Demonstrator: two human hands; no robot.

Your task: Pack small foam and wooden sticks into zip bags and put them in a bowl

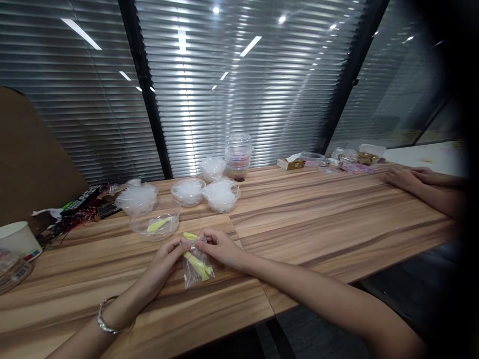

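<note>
My left hand (167,259) and my right hand (221,249) are both closed, pinching the upper edge of a small clear plastic bag (190,278) just above the table. A yellow, tassel-like piece (200,268) lies slanted inside the bag, its lower end spread out. The top of that piece sticks up between my fingertips, and how far it reaches out of the bag is hard to tell. Just beyond my left hand stands a clear round plastic bowl (135,230) with another yellow piece (159,224) in it, apparently bagged too.
Behind the bowl stand several clear containers filled with plastic bags (221,195). Stacked tubs (238,154) and a tissue box (291,163) line the back. Dark cords and items (80,204) and a white paper tub (22,239) lie left. Another person's hands (407,177) rest at right.
</note>
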